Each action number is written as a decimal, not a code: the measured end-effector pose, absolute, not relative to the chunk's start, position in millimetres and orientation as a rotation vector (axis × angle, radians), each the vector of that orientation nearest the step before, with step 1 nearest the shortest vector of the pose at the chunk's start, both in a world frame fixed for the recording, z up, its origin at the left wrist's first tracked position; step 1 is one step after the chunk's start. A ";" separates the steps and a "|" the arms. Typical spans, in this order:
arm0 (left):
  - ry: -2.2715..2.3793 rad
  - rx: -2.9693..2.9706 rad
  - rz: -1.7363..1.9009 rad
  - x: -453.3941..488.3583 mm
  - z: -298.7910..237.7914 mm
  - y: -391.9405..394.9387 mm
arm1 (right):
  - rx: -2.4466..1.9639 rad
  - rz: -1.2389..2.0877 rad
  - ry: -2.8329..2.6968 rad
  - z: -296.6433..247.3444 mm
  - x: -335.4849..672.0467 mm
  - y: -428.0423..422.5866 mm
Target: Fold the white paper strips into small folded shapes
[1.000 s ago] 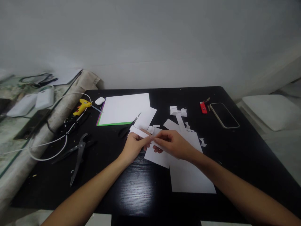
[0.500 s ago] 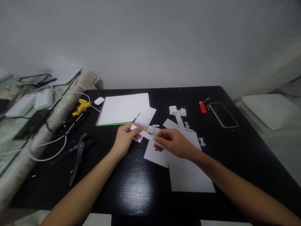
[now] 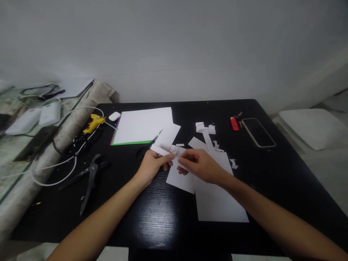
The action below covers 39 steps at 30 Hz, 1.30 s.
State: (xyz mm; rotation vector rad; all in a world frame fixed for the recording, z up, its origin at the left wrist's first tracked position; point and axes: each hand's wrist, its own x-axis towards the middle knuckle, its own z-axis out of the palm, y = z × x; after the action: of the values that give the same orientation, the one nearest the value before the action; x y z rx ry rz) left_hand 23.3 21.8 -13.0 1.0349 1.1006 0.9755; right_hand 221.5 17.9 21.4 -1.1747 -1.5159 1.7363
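My left hand (image 3: 152, 166) and my right hand (image 3: 200, 165) meet over the middle of the black table (image 3: 152, 221). Together they pinch a narrow white paper strip (image 3: 160, 150), the left hand at its left end, the right hand at its right end. Under the right hand lie larger white paper sheets (image 3: 217, 199). Just beyond the strip a smaller white cut sheet (image 3: 168, 136) rests beside black scissors (image 3: 145, 149), which are partly hidden.
A white sheet on coloured paper (image 3: 141, 127) lies at the back. Paper scraps (image 3: 205, 128), a red lighter (image 3: 234, 124) and a phone (image 3: 258, 132) sit to the right. A yellow glue gun (image 3: 94, 123), white cable (image 3: 58, 165), earbud case (image 3: 114, 116) and pliers (image 3: 91, 177) lie left.
My left hand slid left along the strip half a second ago and has now come back right, close to my right hand. The right hand has barely moved.
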 end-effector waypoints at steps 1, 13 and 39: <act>1.122 1.060 0.979 21.5 -11.6 23.4 | -1.177 1.733 -1.515 21.7 221.7 18.0; 1.189 1.020 1.136 -3.1 -6.7 42.8 | -1.195 1.731 -1.474 20.6 224.1 21.3; 1.248 1.094 1.125 7.0 -10.0 34.2 | -1.119 1.849 -1.429 22.8 221.0 18.3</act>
State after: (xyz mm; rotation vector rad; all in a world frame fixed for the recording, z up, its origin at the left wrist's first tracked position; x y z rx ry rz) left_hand 7.0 34.2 -10.0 1.0941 1.2480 1.1246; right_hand 221.0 18.3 22.8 -1.1190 -1.4288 1.8494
